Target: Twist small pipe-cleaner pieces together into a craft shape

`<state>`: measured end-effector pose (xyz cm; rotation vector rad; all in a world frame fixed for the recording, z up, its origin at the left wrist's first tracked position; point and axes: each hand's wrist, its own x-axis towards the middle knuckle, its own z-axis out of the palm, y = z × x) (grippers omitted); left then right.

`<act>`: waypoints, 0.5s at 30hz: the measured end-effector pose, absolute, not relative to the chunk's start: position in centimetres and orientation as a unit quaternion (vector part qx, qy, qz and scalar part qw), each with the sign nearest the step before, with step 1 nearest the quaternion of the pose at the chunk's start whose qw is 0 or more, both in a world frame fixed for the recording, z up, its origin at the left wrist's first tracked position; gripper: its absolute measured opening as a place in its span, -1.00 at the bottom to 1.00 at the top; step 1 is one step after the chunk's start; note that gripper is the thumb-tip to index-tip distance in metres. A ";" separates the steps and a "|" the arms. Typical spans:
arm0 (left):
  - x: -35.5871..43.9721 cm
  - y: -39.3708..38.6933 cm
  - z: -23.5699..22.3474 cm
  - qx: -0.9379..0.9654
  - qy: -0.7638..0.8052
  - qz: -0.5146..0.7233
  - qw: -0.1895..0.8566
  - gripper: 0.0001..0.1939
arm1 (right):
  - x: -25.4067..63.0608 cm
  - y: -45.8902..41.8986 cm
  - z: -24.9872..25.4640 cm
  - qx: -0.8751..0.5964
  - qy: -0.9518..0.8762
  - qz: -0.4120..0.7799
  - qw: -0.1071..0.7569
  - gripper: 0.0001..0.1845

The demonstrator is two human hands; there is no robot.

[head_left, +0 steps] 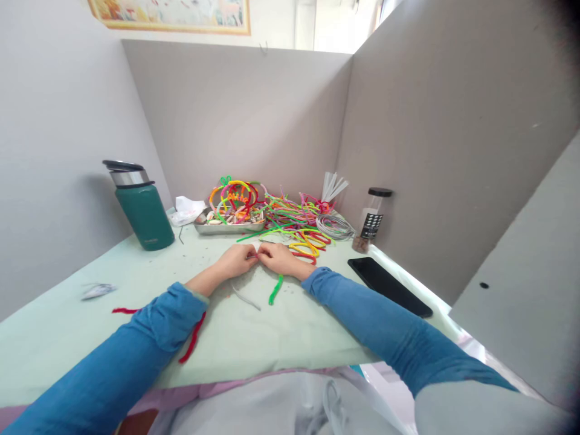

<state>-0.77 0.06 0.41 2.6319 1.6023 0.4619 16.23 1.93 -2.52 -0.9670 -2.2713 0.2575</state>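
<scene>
My left hand [235, 262] and my right hand [277, 260] meet over the middle of the table, both closed in a pinch. A thin pinkish bit shows at their fingertips, too small to name. Just below my right wrist lies a short green pipe cleaner [275, 290]. A thin grey wire [246, 297] rests below my left hand. A red pipe cleaner [194, 341] runs under my left forearm, which hides its middle. Beyond my right hand are yellow pipe cleaners [304, 249], bent into loops.
At the back are a metal tray [230, 228] with bent colourful shapes, a pile of pipe cleaners [290, 211] and a grey wire coil [334, 227]. A green bottle [145, 214] stands left; a black-lidded jar [370, 220] and a black phone [389, 286] are right. Grey partitions [240, 109] enclose the table.
</scene>
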 end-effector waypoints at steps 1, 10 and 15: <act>-0.8 0.1 0.4 0.845 0.514 0.149 0.012 -0.81 | 16.2 1.9 -2.5 -0.369 -0.866 0.097 0.323 -0.87; -0.7 0.0 0.4 0.845 0.513 0.149 0.005 -0.82 | 16.2 1.8 -2.4 -0.371 -0.867 0.100 0.319 -0.87; -0.6 -0.1 0.5 0.846 0.513 0.146 0.004 -0.82 | 16.2 1.9 -2.5 -0.372 -0.866 0.097 0.320 -0.86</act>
